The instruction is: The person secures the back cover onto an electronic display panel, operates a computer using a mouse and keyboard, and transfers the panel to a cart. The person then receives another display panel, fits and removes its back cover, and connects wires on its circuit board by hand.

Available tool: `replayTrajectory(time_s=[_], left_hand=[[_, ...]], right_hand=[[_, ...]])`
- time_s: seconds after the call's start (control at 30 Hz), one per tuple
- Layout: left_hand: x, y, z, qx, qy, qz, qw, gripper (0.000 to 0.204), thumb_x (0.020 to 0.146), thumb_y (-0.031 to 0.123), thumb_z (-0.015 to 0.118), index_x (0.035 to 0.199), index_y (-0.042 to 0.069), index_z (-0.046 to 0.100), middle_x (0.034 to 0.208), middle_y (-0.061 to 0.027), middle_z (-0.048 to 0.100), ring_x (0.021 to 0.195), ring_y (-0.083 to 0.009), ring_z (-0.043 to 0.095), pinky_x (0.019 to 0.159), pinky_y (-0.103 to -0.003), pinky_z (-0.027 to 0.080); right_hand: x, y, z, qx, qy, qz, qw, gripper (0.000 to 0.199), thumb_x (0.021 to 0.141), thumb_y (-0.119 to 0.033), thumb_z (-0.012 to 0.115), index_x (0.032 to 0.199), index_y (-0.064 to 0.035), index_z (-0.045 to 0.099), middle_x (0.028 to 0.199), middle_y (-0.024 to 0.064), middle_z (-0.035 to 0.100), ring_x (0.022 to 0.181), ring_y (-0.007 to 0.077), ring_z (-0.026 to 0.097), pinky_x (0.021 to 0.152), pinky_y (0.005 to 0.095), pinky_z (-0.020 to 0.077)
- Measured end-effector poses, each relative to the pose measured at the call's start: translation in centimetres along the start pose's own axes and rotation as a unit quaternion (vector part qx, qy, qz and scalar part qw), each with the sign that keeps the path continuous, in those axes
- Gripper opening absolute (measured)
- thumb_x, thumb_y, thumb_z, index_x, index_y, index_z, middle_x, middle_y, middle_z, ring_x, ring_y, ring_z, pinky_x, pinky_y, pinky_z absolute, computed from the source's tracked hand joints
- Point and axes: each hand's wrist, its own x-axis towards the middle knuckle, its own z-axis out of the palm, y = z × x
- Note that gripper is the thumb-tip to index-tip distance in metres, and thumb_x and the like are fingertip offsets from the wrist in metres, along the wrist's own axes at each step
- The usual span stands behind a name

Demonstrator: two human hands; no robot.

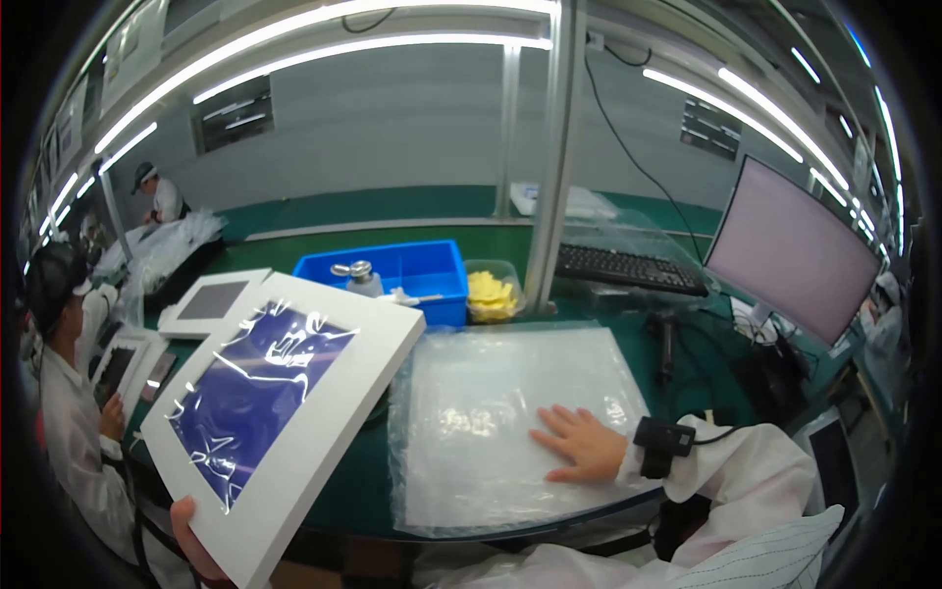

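My left hand (194, 538) is closed on the lower corner of a white, thick-edged frame panel (339, 412), which it holds tilted up off the bench. A wrinkled, shiny blue-purple film (265, 393) covers the panel's middle. My right hand (581, 447) lies flat with fingers spread on a stack of clear plastic bags (471, 481) near the bench's front edge. A small black device (663, 447) is strapped to my right wrist.
Behind the panel stand a blue divided bin (422, 270) with a metal-topped bottle (363, 280) and a tub of yellow pieces (491, 294). A metal post (551, 167), keyboard (628, 269), monitor (795, 255) and handheld scanner (665, 344) are to the right. Co-workers (74, 393) work at left.
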Motion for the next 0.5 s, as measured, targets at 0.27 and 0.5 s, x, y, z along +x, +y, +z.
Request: replayTrajectory(time_s=[0.27, 0.5], left_hand=[[-3.8, -3.7, 10.7, 0.038, -0.213, -0.065, 0.974, 0.065, 0.078, 0.031, 0.049, 0.134, 0.004, 0.029, 0.125, -0.0163, 0.047, 0.107, -0.0312, 0.053, 0.09, -0.041, 0.044], [-4.6, -8.3, 16.0, 0.027, -0.228, -0.122, 0.966, 0.034, 0.077, 0.017, 0.048, 0.107, 0.002, 0.048, 0.09, -0.0128, 0.061, 0.08, -0.0266, 0.062, 0.071, -0.037, 0.052]], right_hand=[[-0.7, 1.6, -3.7, 0.05, 0.129, -0.009, 0.99, 0.065, 0.083, -0.045, 0.052, 0.134, -0.0088, 0.033, 0.141, 0.0219, 0.024, 0.129, 0.0381, 0.025, 0.102, 0.0472, 0.0247], [-1.1, -4.9, -10.3, -0.11, 0.398, -0.115, 0.903, 0.069, 0.072, -0.038, 0.069, 0.129, -0.0127, 0.039, 0.136, 0.0125, 0.037, 0.127, 0.0273, 0.034, 0.101, 0.0425, 0.0278]])
